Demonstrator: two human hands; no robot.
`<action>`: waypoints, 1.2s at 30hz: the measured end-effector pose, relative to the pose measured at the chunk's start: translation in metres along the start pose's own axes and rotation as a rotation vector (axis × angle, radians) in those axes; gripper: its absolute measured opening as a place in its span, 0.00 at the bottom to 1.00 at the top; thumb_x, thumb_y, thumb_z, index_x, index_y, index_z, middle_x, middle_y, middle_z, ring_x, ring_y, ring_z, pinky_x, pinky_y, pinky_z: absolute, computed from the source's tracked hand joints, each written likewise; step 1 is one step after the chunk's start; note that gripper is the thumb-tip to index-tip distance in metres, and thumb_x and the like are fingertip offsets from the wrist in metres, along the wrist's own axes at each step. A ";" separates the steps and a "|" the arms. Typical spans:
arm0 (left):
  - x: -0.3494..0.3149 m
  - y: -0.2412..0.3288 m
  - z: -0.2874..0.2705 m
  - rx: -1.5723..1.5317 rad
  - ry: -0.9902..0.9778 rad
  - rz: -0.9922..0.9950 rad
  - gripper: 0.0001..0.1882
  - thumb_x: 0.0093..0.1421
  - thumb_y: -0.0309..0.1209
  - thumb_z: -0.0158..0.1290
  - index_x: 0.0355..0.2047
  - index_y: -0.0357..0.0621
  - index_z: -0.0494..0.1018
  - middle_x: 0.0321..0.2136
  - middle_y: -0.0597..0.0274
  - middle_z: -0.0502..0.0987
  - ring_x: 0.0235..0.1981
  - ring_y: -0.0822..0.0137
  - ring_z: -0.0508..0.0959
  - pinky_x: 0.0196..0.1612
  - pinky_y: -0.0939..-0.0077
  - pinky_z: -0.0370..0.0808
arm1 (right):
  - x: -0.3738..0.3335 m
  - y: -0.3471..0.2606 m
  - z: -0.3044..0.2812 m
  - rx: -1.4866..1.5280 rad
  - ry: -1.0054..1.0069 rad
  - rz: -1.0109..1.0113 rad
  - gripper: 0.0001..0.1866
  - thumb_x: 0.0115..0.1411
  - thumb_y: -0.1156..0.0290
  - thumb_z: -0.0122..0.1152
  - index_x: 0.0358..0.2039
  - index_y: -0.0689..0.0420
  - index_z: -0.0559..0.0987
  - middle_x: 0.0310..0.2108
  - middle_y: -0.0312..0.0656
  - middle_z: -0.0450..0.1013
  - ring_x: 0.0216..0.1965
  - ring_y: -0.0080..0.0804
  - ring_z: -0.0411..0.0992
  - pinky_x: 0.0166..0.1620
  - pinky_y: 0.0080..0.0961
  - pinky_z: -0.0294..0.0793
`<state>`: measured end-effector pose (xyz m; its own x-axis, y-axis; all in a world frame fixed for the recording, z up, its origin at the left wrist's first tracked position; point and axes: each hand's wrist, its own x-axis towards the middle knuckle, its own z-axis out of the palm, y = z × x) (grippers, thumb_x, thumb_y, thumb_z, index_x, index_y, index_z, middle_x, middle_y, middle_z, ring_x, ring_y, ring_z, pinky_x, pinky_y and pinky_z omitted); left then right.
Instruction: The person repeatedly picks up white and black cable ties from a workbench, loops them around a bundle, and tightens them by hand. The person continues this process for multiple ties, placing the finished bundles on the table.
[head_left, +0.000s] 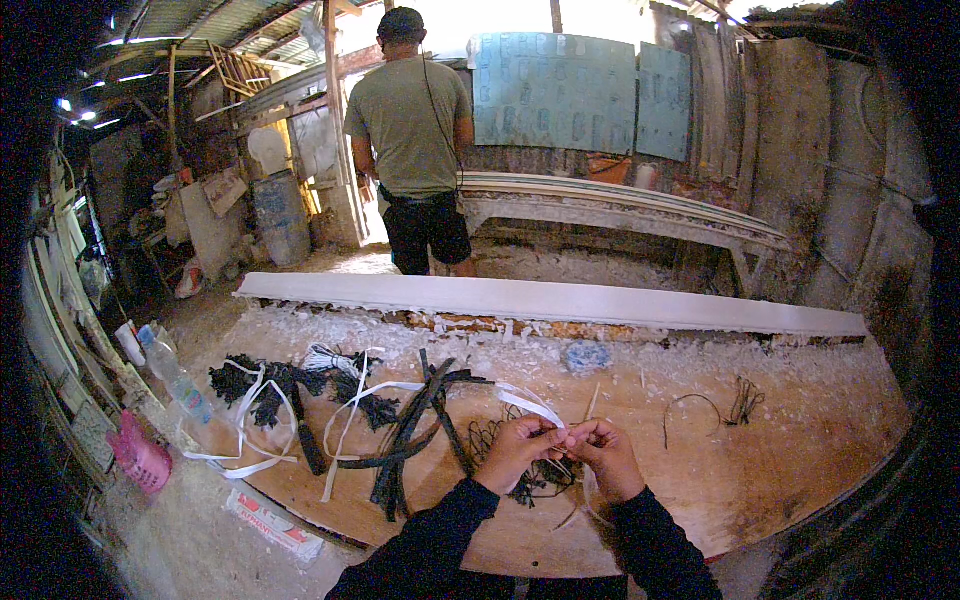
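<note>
My left hand (516, 458) and my right hand (611, 460) meet over the front middle of the wooden table (720, 480). Both are closed in a pinch on a flat white strap (532, 402). It arches up on the left of my fingers, and an end hangs below my right hand. Under my hands lies a tangle of thin black strands (486, 438), partly covered by them. Dark flat strips (408, 450) cross each other just left of it. Farther left are frayed black fiber bundles (268, 395) and a looped white strap (247, 425).
A long white molding (550, 300) runs along the table's far edge. A blue crumpled lump (587, 355) and a dark wire bundle (745, 402) lie on the table. At left are a clear bottle (176, 375) and pink bag (142, 456). A person (410, 130) stands beyond, back turned.
</note>
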<state>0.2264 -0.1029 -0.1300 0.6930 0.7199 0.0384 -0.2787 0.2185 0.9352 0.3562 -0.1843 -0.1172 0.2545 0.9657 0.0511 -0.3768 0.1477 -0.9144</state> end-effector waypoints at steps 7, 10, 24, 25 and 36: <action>0.002 -0.002 -0.003 0.043 0.005 0.054 0.09 0.54 0.31 0.52 0.32 0.39 0.71 0.28 0.63 0.75 0.29 0.72 0.74 0.32 0.81 0.71 | 0.003 0.008 -0.003 -0.236 0.017 -0.125 0.06 0.47 0.80 0.58 0.28 0.61 0.74 0.25 0.37 0.73 0.26 0.23 0.71 0.32 0.19 0.72; 0.003 -0.003 -0.003 0.015 0.034 0.031 0.08 0.53 0.31 0.52 0.31 0.39 0.71 0.27 0.62 0.75 0.29 0.72 0.74 0.33 0.80 0.72 | 0.004 0.012 -0.004 -0.279 0.006 -0.176 0.07 0.47 0.82 0.57 0.30 0.62 0.74 0.26 0.38 0.73 0.28 0.23 0.71 0.34 0.19 0.72; 0.006 -0.002 -0.011 -0.281 0.031 -0.043 0.06 0.55 0.28 0.50 0.31 0.37 0.69 0.26 0.63 0.72 0.27 0.71 0.74 0.33 0.79 0.75 | 0.000 0.010 -0.002 -0.278 -0.068 -0.151 0.09 0.49 0.82 0.57 0.34 0.63 0.75 0.31 0.39 0.74 0.32 0.23 0.71 0.39 0.18 0.70; 0.006 -0.002 -0.011 -0.285 0.017 -0.056 0.05 0.54 0.27 0.50 0.30 0.38 0.69 0.26 0.63 0.72 0.28 0.71 0.74 0.34 0.76 0.75 | 0.000 0.009 -0.002 -0.279 -0.056 -0.144 0.09 0.49 0.82 0.57 0.33 0.63 0.75 0.31 0.39 0.74 0.32 0.23 0.71 0.39 0.18 0.70; 0.002 0.001 -0.011 -0.259 -0.007 -0.140 0.09 0.55 0.28 0.50 0.35 0.38 0.70 0.32 0.59 0.74 0.31 0.68 0.75 0.36 0.77 0.74 | 0.000 0.012 -0.005 -0.300 -0.036 -0.158 0.06 0.49 0.80 0.58 0.31 0.62 0.76 0.30 0.38 0.73 0.31 0.22 0.70 0.38 0.18 0.70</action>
<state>0.2208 -0.0939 -0.1327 0.7409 0.6667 -0.0812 -0.3401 0.4767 0.8106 0.3564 -0.1834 -0.1304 0.2557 0.9434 0.2112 -0.0552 0.2324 -0.9711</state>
